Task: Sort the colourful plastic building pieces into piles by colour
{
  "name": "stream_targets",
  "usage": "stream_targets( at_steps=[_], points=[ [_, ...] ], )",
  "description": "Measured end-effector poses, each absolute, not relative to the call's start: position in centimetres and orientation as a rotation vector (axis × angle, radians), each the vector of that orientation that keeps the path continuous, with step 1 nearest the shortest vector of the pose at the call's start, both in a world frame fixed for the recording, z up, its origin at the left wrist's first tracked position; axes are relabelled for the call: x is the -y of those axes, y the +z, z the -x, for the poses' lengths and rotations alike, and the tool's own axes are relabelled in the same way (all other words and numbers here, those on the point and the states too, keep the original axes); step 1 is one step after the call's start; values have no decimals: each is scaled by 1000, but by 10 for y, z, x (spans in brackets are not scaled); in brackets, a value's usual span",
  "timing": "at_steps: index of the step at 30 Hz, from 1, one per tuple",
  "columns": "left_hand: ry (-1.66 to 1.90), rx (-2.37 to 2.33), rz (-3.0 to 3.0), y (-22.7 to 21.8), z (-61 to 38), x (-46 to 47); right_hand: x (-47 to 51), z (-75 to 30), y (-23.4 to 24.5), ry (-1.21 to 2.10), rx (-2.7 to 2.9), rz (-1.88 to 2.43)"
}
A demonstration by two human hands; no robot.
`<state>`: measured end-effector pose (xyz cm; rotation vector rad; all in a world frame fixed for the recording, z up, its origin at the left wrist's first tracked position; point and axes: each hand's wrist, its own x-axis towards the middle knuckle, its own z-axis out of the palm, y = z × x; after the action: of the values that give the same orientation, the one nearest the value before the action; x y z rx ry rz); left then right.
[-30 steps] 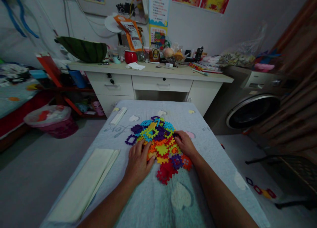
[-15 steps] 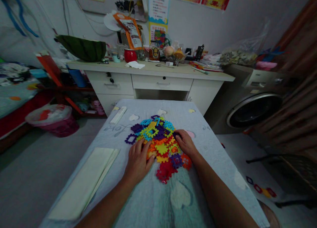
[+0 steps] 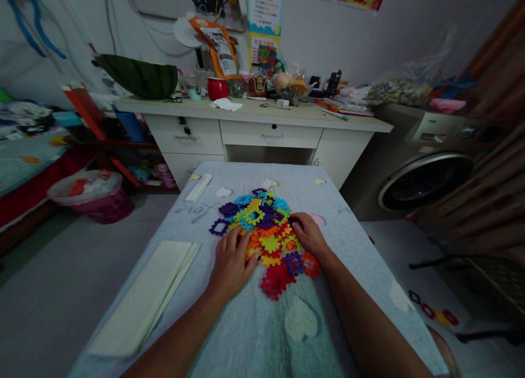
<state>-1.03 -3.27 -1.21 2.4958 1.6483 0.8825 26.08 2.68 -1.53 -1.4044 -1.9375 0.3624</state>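
A heap of plastic interlocking pieces with toothed edges (image 3: 268, 219) lies in the middle of the cloth-covered table (image 3: 246, 323). The pieces are purple, blue, yellow, orange and red. Against the heap's left side rests my left hand (image 3: 232, 260), fingers stretched and thumb apart. My right hand (image 3: 309, 234) lies at the right edge, its fingertips curved over a dark piece and partly hidden. Nearest to me in the heap are red pieces (image 3: 276, 279). A purple square frame piece (image 3: 219, 227) sits at the far left of the pile.
A folded pale cloth (image 3: 143, 296) lies on the table's left, with a white remote-like bar (image 3: 199, 188) farther back. Behind stands a white desk (image 3: 262, 115) holding jars and papers. A washing machine (image 3: 422, 164) is at right, a pink bin (image 3: 98, 203) at left. Several pieces (image 3: 435, 311) lie on the floor.
The view has shifted slightly, so the scene sits a little farther right and higher. Both hands stay in the same places against the heap.
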Motion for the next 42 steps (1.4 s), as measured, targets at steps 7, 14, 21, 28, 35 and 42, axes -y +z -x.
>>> stream_targets(
  at_steps=[7,14,21,28,35,42],
  points=[
    [887,-1648,-2478,-12,10,33,-28,-262,-17,379,1927,1432],
    [907,-1630,-2465,-15,12,32,-28,-267,-18,538,1728,1387],
    [890,-1614,-2466,-16,13,30,-29,-266,-19,502,1741,1410],
    [939,-1597,-2386,-16,13,29,-30,-263,-14,535,1824,1365],
    [1022,-1566,-2318,-13,14,30,-31,-267,-13,622,1689,1321],
    [1022,-1599,-2401,-13,16,34,-33,-275,-9,317,1760,1631]
  ],
)
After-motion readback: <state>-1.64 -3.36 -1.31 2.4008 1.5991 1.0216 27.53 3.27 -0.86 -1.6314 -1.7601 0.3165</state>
